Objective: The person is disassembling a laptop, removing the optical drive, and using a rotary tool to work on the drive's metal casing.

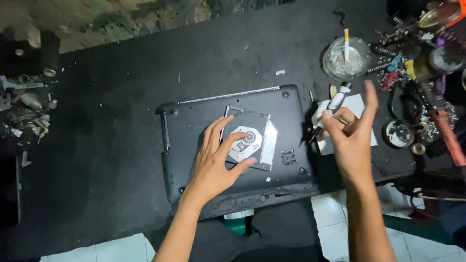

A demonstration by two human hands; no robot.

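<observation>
Fingers (228, 140) of left hand (213, 165) spread, touching optical drive (252, 140) atop overturned laptop (194, 126); right hand (352, 140) pinching screwdriver (335, 104) beside laptop. Risk, judged: loose drive sliding off.

Dark black worktable (121, 121) is filling most of the view, its surface dusty and scuffed. White floor tiles (335, 228) are showing below the table's near edge. Mottled, stained wall or ground (126, 19) is running along the top left. Scrap bits and small metal parts (29, 102) are lying at the left edge. Dim light is falling overall, with the corners staying shadowy and the right side cluttered.
</observation>
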